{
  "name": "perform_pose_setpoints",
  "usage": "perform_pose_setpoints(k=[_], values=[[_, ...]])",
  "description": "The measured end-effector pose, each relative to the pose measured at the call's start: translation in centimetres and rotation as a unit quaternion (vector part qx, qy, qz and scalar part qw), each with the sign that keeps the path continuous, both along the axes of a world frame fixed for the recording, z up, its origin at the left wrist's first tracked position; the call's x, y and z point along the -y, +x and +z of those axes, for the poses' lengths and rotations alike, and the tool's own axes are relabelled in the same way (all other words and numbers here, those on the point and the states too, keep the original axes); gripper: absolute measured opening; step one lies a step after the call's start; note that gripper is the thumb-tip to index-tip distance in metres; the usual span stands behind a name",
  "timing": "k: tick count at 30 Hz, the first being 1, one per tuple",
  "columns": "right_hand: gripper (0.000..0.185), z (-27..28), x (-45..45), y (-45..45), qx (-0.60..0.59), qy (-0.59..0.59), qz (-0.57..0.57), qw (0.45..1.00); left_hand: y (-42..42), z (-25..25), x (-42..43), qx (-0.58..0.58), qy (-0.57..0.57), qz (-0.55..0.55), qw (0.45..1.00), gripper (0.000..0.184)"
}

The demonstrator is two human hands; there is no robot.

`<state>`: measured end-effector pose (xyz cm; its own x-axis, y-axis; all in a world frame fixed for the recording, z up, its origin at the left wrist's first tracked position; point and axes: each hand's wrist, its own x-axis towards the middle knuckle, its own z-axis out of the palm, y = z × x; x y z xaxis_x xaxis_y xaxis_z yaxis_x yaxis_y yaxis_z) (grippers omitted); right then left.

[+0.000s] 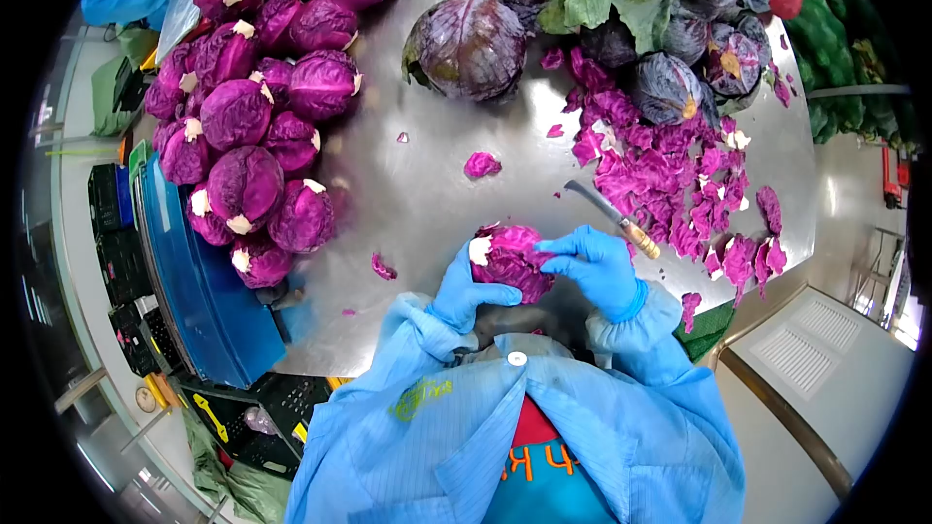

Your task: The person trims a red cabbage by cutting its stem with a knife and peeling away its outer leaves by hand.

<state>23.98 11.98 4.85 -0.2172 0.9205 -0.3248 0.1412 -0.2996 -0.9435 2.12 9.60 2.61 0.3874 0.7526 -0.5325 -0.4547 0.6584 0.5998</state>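
Note:
A trimmed red cabbage (515,267) with a pale cut stem rests in my gloved left hand (468,289), whose fingers and thumb wrap its left side and underside. On the cabbage's right side, my gloved right hand (597,274) pinches an outer leaf between thumb and fingers. A knife (612,217) with a wooden handle lies on the metal table (417,175), just beyond my right hand. Loose purple leaves (646,175) are heaped past the knife. One leaf scrap (482,165) lies farther up the table.
Peeled cabbages (238,114) are piled at the left, beside a blue bin (199,281). Untrimmed cabbages (468,47) with dull outer leaves sit at the back right. Black crates (257,417) stand low on the left; green net sacks (830,49) are beyond the right edge.

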Motion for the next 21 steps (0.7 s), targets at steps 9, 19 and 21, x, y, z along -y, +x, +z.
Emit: perform_pose_setpoints(k=[9, 19, 21], values=[[0.022, 1.0, -0.2, 0.4, 0.013, 0.038, 0.010, 0.999, 0.3, 1.5, -0.7, 0.037, -0.062, -0.006, 0.997, 0.076], [0.019, 2.9, -0.6, 0.3, -0.041, -0.013, -0.013, 0.999, 0.5, 3.3, -1.5, 0.069, -0.081, -0.024, 0.994, 0.076], [0.019, 2.5, -0.7, 0.1, -0.039, -0.045, -0.018, 0.998, 0.1, 3.6, -1.0, 0.065, -0.093, -0.029, 0.993, 0.076]])
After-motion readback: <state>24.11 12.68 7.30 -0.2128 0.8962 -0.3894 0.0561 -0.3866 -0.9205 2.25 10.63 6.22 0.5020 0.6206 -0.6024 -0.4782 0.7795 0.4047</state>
